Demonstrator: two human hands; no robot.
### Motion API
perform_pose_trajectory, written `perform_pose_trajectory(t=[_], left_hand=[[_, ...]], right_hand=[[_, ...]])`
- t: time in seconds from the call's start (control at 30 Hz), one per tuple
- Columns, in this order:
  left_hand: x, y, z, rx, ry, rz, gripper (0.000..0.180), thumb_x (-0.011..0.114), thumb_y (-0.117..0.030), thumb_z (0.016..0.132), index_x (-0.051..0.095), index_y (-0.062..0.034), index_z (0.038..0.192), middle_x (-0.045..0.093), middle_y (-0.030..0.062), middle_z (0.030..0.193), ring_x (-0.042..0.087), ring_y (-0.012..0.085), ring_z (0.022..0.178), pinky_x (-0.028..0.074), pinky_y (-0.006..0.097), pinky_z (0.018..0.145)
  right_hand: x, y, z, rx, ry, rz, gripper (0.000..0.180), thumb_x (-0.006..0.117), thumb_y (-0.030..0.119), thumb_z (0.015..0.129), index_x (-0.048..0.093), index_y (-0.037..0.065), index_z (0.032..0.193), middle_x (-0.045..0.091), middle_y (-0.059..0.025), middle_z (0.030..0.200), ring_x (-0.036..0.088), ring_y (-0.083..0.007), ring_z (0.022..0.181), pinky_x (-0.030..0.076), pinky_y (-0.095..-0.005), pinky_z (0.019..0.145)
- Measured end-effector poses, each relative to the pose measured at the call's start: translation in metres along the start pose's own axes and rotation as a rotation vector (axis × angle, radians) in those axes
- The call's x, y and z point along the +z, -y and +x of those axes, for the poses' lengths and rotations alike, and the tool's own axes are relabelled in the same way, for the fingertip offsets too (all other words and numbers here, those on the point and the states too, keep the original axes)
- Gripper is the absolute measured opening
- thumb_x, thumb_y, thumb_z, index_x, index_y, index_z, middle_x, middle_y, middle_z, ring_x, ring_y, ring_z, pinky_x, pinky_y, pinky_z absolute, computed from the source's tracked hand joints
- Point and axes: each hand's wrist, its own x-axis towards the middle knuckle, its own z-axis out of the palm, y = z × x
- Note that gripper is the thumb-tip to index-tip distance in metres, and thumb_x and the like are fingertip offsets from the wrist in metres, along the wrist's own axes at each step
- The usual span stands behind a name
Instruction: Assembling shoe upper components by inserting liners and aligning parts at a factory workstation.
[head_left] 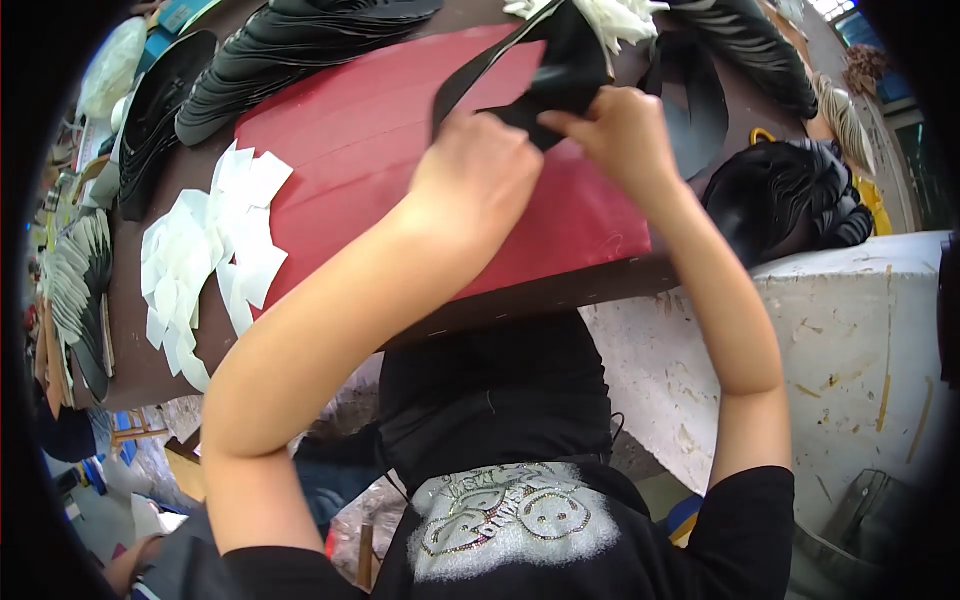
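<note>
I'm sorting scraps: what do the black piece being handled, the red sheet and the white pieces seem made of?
Black piece: perhaps leather or synthetic leather, smooth with a slight sheen, bending softly.
Red sheet: probably plastic or coated fabric; its smooth surface shows soft glare and faint lines.
White pieces: paper or thin fabric, unclear which; matte, flat, crisp-edged.

Through my remote feed I see bright, fairly even illumination. White paper-like pieces point(190, 255) look almost washed out; a soft sheen crosses the red sheet point(350, 150), and pale glare marks the black strip point(575, 75). Motion blur softens the left hand point(477, 170) and, less strongly, the right hand point(625, 130). Below the tabletop point(135, 345), I find deeper shade. Fisheye distortion bends straight edges, and black vignetting closes the corners.
</note>
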Motion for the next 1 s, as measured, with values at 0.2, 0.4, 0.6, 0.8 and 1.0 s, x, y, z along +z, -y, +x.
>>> perform_pose_trajectory(t=[0.2, 0.4, 0.6, 0.8, 1.0], left_hand=[[-0.004, -0.027, -0.033, -0.106, 0.148, 0.431, 0.006, 0.057, -0.007, 0.080, 0.063, -0.0058, 0.081, 0.058, 0.0045, 0.070, 0.052, 0.0152, 0.062, 0.046, 0.026, 0.062], [0.016, -0.041, -0.025, -0.097, 0.045, 0.579, 0.012, 0.056, -0.007, 0.082, 0.064, -0.0034, 0.090, 0.057, 0.0049, 0.074, 0.049, 0.0128, 0.062, 0.044, 0.022, 0.061], [0.025, -0.040, -0.019, -0.135, -0.038, 0.525, 0.019, 0.053, -0.006, 0.085, 0.064, -0.0016, 0.100, 0.057, 0.0061, 0.080, 0.047, 0.0119, 0.064, 0.042, 0.022, 0.060], [0.028, -0.034, -0.027, -0.043, 0.051, 0.612, 0.024, 0.051, -0.006, 0.086, 0.061, -0.0010, 0.107, 0.058, 0.0059, 0.084, 0.046, 0.0116, 0.066, 0.041, 0.025, 0.060], [0.027, -0.033, -0.029, -0.028, 0.040, 0.631, 0.029, 0.052, -0.004, 0.085, 0.059, 0.0004, 0.113, 0.060, 0.0072, 0.088, 0.048, 0.0119, 0.067, 0.042, 0.025, 0.061]], right_hand=[[0.027, 0.040, -0.022, 0.042, -0.013, 0.072, 0.029, 0.075, 0.023, 0.075, 0.061, 0.000, 0.064, 0.061, -0.0135, 0.056, 0.055, -0.0315, 0.046, 0.046, -0.0372, 0.048], [0.041, 0.037, -0.027, -0.092, -0.192, 0.038, 0.029, 0.075, 0.022, 0.075, 0.060, -0.001, 0.065, 0.061, -0.0136, 0.056, 0.056, -0.0315, 0.047, 0.047, -0.0369, 0.049], [0.019, 0.026, -0.006, 0.027, 0.018, 0.115, 0.025, 0.073, 0.021, 0.075, 0.063, 0.000, 0.068, 0.063, -0.0149, 0.060, 0.058, -0.0318, 0.051, 0.047, -0.0381, 0.050], [0.027, 0.020, -0.001, 0.093, -0.163, 0.380, 0.023, 0.070, 0.022, 0.077, 0.065, 0.000, 0.071, 0.065, -0.0167, 0.064, 0.059, -0.0354, 0.054, 0.047, -0.0408, 0.052], [0.035, 0.026, -0.012, 0.033, -0.272, 0.387, 0.022, 0.068, 0.021, 0.077, 0.065, 0.000, 0.071, 0.065, -0.0180, 0.065, 0.058, -0.0379, 0.054, 0.046, -0.0421, 0.053]])
